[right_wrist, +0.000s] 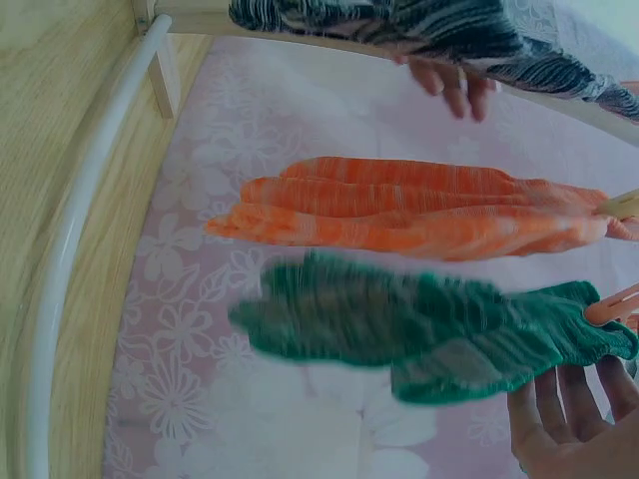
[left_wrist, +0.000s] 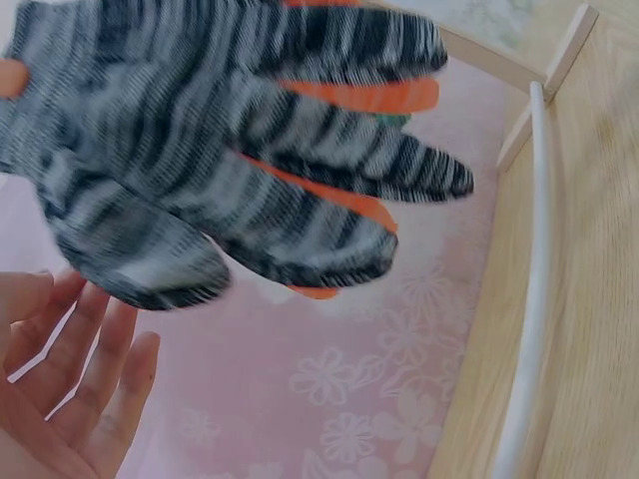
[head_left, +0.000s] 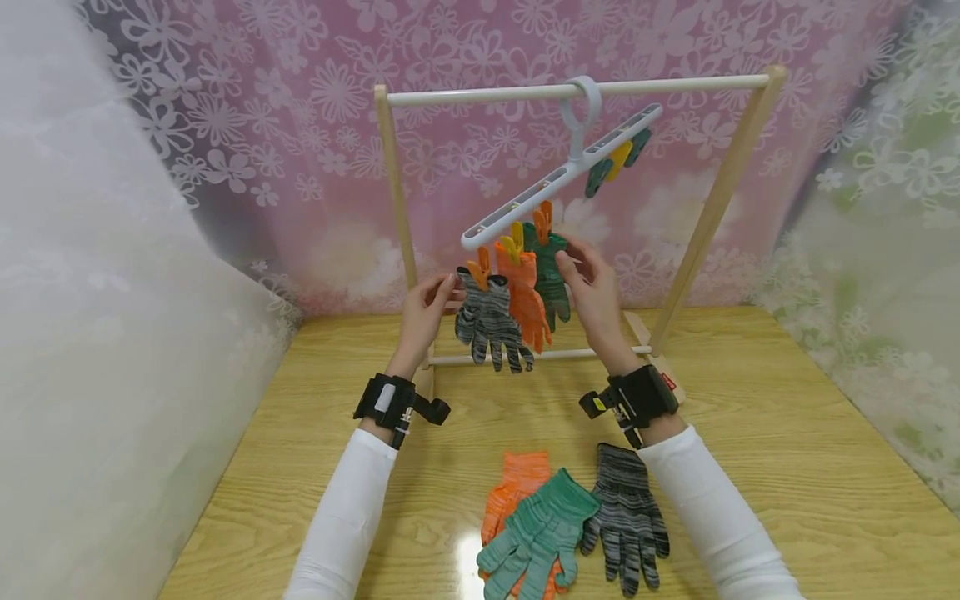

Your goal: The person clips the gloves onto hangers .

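Note:
A black-and-grey glove (head_left: 491,321), an orange glove (head_left: 527,292) and a green glove (head_left: 552,279) hang in a row from clothespins on a pale hanger (head_left: 555,185). My left hand (head_left: 423,315) is beside the black-and-grey glove, fingers loosely bent with nothing gripped; its fingertips (left_wrist: 70,284) come close to the thumb of that glove. My right hand (head_left: 597,302) is at the cuff of the green glove, its fairly straight fingers (right_wrist: 549,404) at the edge of the knit. Orange clothespins (head_left: 543,221) hold the green and black-and-grey gloves, a yellow one (head_left: 513,243) the orange.
The hanger hooks over the white bar (head_left: 675,86) of a wooden rack (head_left: 720,200). Green and yellow clothespins (head_left: 618,160) sit on its far end. Below, a green glove (head_left: 540,533), an orange glove (head_left: 525,471) and a black-and-grey glove (head_left: 626,517) lie on the wooden table (head_left: 765,483).

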Tool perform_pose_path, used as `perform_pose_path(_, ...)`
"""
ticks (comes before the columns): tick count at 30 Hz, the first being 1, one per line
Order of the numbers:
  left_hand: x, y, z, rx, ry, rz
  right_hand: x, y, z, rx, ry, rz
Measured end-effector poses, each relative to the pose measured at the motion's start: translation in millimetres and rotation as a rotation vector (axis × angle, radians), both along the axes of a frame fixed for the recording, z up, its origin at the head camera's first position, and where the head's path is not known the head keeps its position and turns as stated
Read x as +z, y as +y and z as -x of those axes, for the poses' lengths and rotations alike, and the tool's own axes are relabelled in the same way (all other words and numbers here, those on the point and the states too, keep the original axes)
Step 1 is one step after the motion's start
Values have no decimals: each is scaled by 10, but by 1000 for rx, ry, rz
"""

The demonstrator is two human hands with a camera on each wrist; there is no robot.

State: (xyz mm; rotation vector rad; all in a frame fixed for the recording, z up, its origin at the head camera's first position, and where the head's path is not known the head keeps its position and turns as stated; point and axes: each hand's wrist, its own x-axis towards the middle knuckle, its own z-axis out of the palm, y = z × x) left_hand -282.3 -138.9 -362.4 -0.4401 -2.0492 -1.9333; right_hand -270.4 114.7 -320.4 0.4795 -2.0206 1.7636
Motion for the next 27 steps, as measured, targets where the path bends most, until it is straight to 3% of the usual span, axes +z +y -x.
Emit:
perform_pose_path(7, 100, -101, -161, 27, 105, -37, -57, 21, -36, -22, 14, 16)
perform_pose_path(13, 248, -138, -324, 99, 205, -43, -91, 4, -47, 1, 15, 44)
perform_pose_path(16, 342, -120, -409, 102, 257, -57, -113, -16, -34, 14, 18, 54)
perform_pose_path(21, 531, -19, -563, 75, 322, -44, -137, -58, -34, 44, 26, 60)
perform_pose_path(27, 730, 244, -672, -21, 386, -21, -145, -80, -68, 74, 25, 49)
